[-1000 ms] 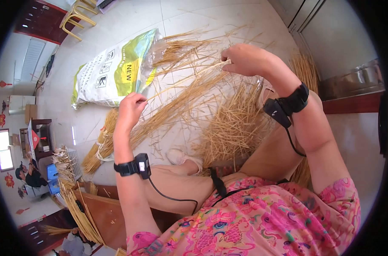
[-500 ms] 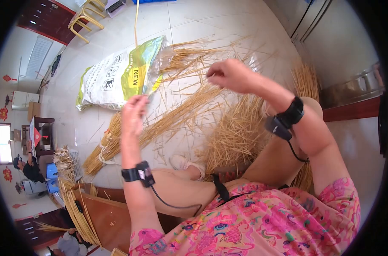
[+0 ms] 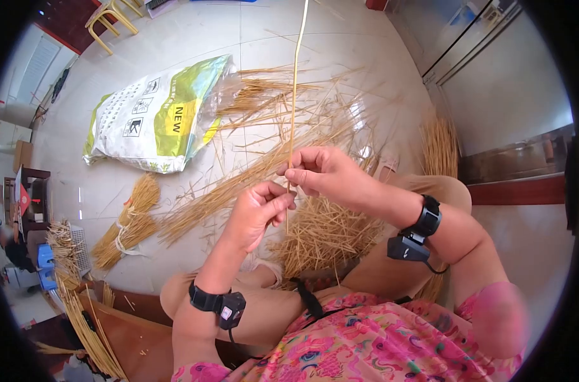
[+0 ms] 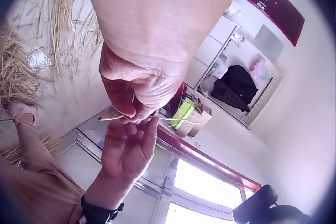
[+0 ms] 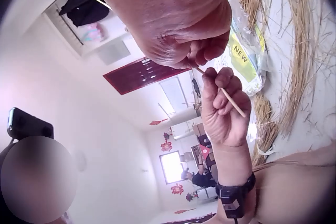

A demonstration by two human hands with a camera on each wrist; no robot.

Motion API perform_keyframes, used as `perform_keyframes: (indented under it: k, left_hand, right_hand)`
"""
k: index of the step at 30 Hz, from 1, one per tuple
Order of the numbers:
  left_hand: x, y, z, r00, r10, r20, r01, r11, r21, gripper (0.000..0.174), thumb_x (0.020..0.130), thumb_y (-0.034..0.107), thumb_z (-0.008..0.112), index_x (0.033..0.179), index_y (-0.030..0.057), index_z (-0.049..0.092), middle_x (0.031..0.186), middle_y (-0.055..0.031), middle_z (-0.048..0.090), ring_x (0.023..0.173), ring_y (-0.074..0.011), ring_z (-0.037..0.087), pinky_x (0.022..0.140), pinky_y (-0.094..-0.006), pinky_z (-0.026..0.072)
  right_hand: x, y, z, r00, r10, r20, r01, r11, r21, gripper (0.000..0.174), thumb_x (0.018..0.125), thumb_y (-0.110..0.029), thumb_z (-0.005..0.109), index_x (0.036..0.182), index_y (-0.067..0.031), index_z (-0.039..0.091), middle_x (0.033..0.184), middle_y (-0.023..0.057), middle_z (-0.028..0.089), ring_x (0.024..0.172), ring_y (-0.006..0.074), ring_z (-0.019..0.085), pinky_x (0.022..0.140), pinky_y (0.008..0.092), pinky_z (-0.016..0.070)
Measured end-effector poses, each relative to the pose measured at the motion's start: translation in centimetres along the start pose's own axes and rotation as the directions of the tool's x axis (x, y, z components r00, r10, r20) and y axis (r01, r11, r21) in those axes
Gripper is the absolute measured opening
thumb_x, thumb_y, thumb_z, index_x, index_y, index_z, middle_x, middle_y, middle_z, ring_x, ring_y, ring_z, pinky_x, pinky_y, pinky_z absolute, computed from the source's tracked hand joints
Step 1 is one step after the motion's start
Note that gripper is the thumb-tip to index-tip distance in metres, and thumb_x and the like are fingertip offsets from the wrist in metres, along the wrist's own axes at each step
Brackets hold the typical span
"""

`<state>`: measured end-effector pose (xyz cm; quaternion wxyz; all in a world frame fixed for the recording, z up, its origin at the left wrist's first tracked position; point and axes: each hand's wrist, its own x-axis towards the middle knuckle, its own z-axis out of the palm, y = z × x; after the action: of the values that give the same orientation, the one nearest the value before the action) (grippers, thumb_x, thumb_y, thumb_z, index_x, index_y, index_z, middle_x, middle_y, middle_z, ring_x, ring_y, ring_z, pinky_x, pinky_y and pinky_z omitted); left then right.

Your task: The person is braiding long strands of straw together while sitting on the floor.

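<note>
A long pale straw stalk (image 3: 294, 89) runs upright from my hands toward the top of the head view. My left hand (image 3: 254, 207) pinches it close to its lower end between thumb and fingers. Just above, my right hand (image 3: 331, 172) grips the same stalk with thumb and forefinger, fingertips right by the left ones. In the right wrist view the stalk's cut end (image 5: 233, 103) sticks out past the left fingers. Below the hands lies a heap of short straw pieces (image 3: 334, 235) on the floor, between the person's legs.
A white and green printed bag (image 3: 143, 121) lies on the tiled floor, straw spilling from its mouth. Long loose stalks (image 3: 238, 172) stretch across the floor. A tied straw bundle (image 3: 127, 223) lies at left, and another bundle (image 3: 439, 149) stands by the metal cabinet (image 3: 506, 95).
The hands have come together from wide apart. The stalk, earlier stretched between them, now points up and away from both. The head view has shifted slightly.
</note>
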<state>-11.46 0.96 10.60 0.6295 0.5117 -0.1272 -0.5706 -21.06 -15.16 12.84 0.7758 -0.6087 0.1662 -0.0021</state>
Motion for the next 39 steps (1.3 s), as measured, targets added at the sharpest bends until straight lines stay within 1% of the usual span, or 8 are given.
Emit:
perform_keyframes:
  k: [6,12,21,27,29,33,37,39]
  left_hand:
    - [0.1,-0.2,-0.5,0.998,-0.046,0.035,0.046,0.999,0.001,0.013,0.085,0.015,0.064,0.09,0.0031,0.061,0.079,-0.0047,0.063,0.055,-0.0033,0.049,0.049,-0.0158,0.0363]
    - [-0.4,0.8,-0.6,0.993,-0.101,0.057,0.104,0.994,-0.038,0.024,0.089,0.02,0.058,0.098,-0.0025,0.062,0.08,-0.0048,0.063,0.054,-0.0023,0.047,0.047,-0.0144,0.0343]
    - [-0.5,0.8,-0.8,0.993,-0.079,0.086,0.086,0.993,-0.075,0.02,0.09,0.018,0.057,0.098,-0.0005,0.06,0.078,-0.0037,0.06,0.052,-0.0023,0.043,0.046,-0.0147,0.0318]
    - [0.0,0.3,-0.9,0.998,0.02,0.061,-0.016,0.998,-0.066,0.01,0.087,0.012,0.06,0.092,0.0029,0.057,0.079,-0.0044,0.06,0.052,-0.0027,0.043,0.047,-0.0145,0.0335]
    - [0.0,0.3,-0.8,0.999,0.006,0.053,-0.005,1.0,-0.009,0.009,0.087,0.011,0.061,0.09,0.0031,0.057,0.079,-0.0044,0.061,0.053,-0.003,0.044,0.047,-0.0148,0.0346]
    - [0.0,-0.4,-0.8,0.998,-0.052,0.047,0.044,0.987,0.157,0.011,0.086,0.011,0.062,0.089,0.0025,0.057,0.078,-0.0046,0.062,0.056,-0.0046,0.049,0.049,-0.0172,0.0382]
    - [0.2,-1.5,-1.2,0.985,-0.142,0.092,0.104,0.937,0.333,0.013,0.086,0.012,0.062,0.09,0.0012,0.058,0.08,-0.0053,0.063,0.063,-0.0067,0.055,0.055,-0.0204,0.0429]
    - [0.2,-1.4,-1.3,0.972,-0.218,0.093,0.154,0.88,0.45,0.014,0.086,0.013,0.062,0.091,0.0005,0.058,0.084,-0.006,0.063,0.068,-0.0081,0.057,0.06,-0.0225,0.0457]
  right_hand:
    - [0.7,0.4,-0.1,0.997,0.071,-0.029,-0.071,0.997,-0.002,0.015,0.089,-0.017,0.059,0.08,-0.0047,0.06,0.063,-0.0038,0.053,0.054,0.0026,0.045,0.046,0.0191,0.0355]
    - [1.6,-1.1,-1.1,0.991,0.086,-0.099,-0.081,0.995,0.057,0.018,0.091,-0.02,0.056,0.084,-0.0039,0.06,0.071,-0.0012,0.057,0.057,0.0041,0.044,0.052,0.0189,0.0378]
    - [1.5,-1.4,-0.7,0.998,0.039,-0.056,-0.035,0.997,0.064,0.018,0.091,-0.021,0.057,0.082,-0.0048,0.059,0.07,-0.0022,0.055,0.057,0.0038,0.045,0.052,0.0184,0.0375]
    - [1.2,-0.3,-0.1,0.998,0.041,0.044,-0.04,0.999,-0.023,0.018,0.089,-0.02,0.059,0.078,-0.0068,0.059,0.064,-0.004,0.054,0.054,0.003,0.044,0.049,0.0184,0.0359]
    - [1.3,-0.2,-0.2,0.999,0.041,0.026,-0.04,0.998,-0.051,0.017,0.088,-0.02,0.061,0.079,-0.0058,0.059,0.065,-0.0034,0.054,0.053,0.0029,0.044,0.048,0.0184,0.0361]
    - [1.9,-1.6,-1.2,0.984,-0.065,-0.164,0.048,0.993,-0.106,0.018,0.088,-0.02,0.061,0.087,-0.0029,0.059,0.065,-0.0024,0.054,0.054,0.003,0.045,0.048,0.0189,0.0367]
    - [2.7,-2.8,-2.5,0.929,-0.112,-0.353,0.104,0.994,-0.04,0.016,0.09,-0.019,0.057,0.087,-0.0025,0.059,0.067,-0.0023,0.055,0.055,0.0026,0.045,0.048,0.0184,0.0367]
    - [2.8,-2.8,-3.2,0.932,-0.148,-0.33,0.118,0.987,-0.108,0.015,0.09,-0.017,0.057,0.086,-0.0027,0.06,0.068,-0.0025,0.055,0.056,0.0026,0.045,0.049,0.0181,0.0371]
